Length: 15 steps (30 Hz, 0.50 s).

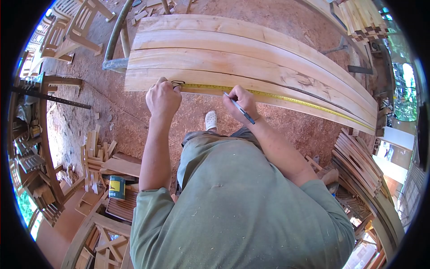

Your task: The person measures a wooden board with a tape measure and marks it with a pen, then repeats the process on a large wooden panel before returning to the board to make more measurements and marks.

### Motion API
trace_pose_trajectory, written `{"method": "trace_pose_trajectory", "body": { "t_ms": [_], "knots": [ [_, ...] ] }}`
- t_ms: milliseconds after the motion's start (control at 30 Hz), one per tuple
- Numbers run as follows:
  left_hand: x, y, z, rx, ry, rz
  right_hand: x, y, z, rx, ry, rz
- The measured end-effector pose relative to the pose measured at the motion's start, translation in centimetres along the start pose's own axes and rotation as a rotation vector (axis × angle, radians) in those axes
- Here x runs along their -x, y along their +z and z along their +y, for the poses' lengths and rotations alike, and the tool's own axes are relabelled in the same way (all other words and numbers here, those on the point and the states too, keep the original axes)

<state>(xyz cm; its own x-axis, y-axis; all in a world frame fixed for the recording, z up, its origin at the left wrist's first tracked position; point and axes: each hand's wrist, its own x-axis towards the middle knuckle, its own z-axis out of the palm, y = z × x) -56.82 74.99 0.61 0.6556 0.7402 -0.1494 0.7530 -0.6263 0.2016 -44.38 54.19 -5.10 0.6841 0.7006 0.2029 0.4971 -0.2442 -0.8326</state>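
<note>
Several long pale wooden boards (210,58) lie side by side in front of me. A yellow tape measure (304,104) is stretched along the nearest board toward its right end. My left hand (163,99) is closed on the tape measure at the board's left part, and a black cord loop (178,83) sticks out beside the fingers. The tape's case is hidden by that hand. Over the nearest board's front edge, my right hand (242,104) is closed around a grey-blue pen (241,110) with a dark end, its knuckles by the tape.
A metal frame (115,64) stands at the boards' left end. Wooden chairs (74,33) are at upper left. Near my left side are a green paint can (117,188) and wood offcuts (96,157). Stacked slats (358,161) lie at right. Sawdust covers the floor (130,112).
</note>
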Motion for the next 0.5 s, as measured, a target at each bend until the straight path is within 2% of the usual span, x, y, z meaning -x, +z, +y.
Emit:
{"method": "trace_pose_trajectory", "body": {
  "t_ms": [367, 467, 500],
  "knots": [
    [0.1, 0.2, -0.3, -0.006, 0.043, 0.054, -0.2, -0.1, -0.3, -0.017, 0.029, -0.016],
    [-0.1, 0.5, -0.5, 0.02, 0.012, 0.042, -0.3, -0.5, -0.7, 0.106, -0.091, 0.023],
    [-0.1, 0.6, -0.5, 0.02, 0.015, 0.046, 0.1, -1.2, -1.0, -0.016, 0.016, 0.09]
  ]
}}
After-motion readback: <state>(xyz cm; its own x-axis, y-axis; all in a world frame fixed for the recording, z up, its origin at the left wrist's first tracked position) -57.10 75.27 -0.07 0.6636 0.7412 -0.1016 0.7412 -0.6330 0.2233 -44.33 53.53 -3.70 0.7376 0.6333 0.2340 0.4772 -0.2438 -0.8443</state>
